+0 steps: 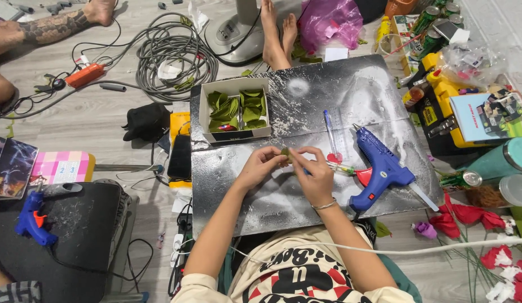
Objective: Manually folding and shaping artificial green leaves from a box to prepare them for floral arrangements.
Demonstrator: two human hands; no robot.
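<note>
1. A small olive-green leaf piece (pixel 285 152) sits pinched between the fingertips of both hands, above the silvery board.
2. It is thin and mostly hidden by the fingers; its exact shape cannot be told.
3. A thin multicoloured stem (pixel 340 166) runs rightward from the hands, nearly level.

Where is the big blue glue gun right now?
In the head view, the blue glue gun lies on the silver board, just right of the person's right hand and beside the blue pen.
</note>
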